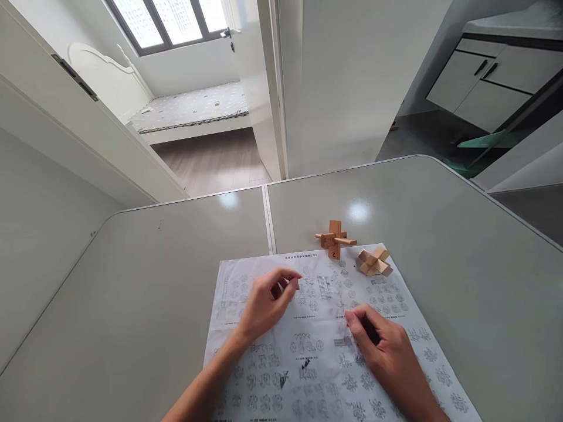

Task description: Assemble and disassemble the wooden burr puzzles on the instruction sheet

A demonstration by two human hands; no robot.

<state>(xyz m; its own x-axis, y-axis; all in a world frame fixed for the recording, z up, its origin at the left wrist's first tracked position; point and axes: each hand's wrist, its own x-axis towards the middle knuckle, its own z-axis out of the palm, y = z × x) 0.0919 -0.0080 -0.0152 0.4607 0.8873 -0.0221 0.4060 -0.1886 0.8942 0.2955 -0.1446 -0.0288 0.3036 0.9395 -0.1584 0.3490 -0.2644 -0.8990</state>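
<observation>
A large white sheet (281,328) printed with small puzzle diagrams and upside-down text lies on the table. My left hand (270,299) rests over its upper left part, fingers curled toward the thumb, with nothing visible in them. Over the right part of the sheet is my right hand (382,343), its thumb and index finger brought together and the other fingers curled; nothing shows between them. Beyond the hands, an orange-brown wooden interlocking puzzle (335,239) marked with a number 2 stands at the sheet's far edge. A paler wooden burr puzzle (375,261) sits at the far right corner. Neither hand touches a puzzle.
The grey-white table (132,305) has a pale seam (268,220) running across it. Past its far edge are an open door (253,76), a bed (193,108) under a window, and a white cabinet (492,82) at the right.
</observation>
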